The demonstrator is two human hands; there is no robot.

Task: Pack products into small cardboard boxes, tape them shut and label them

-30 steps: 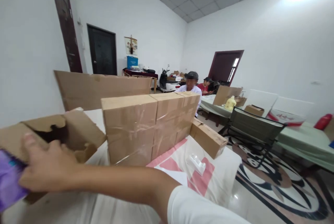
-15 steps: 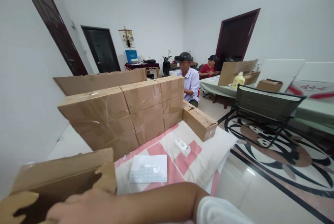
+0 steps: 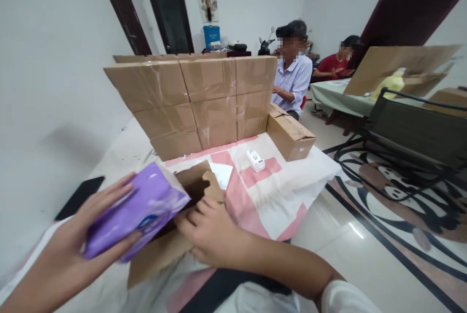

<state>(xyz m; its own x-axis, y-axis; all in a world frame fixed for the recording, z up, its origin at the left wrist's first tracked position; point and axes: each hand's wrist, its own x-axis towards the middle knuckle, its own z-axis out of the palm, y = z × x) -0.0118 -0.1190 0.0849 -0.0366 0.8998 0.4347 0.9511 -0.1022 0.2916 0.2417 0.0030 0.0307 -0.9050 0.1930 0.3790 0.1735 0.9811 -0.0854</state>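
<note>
My left hand (image 3: 78, 235) grips a soft purple packet (image 3: 134, 211) and holds it at the mouth of an open cardboard box (image 3: 171, 235). The packet's front end sits against the box opening. My right hand (image 3: 209, 230) rests on the box's near side, fingers curled over its edge and flap. The box lies on a table under a pink and white cloth (image 3: 262, 191).
A wall of taped cartons (image 3: 197, 99) stands at the table's far side, one more carton (image 3: 290, 133) at its right. A white tape dispenser (image 3: 255, 159), a white sheet (image 3: 222, 174) and a dark phone (image 3: 78, 196) lie nearby. Two people sit behind; a folding chair (image 3: 412, 128) stands right.
The view has tilted down and turned. The purple packet has come back into sight in my left hand at the box mouth. My right hand still holds the box.
</note>
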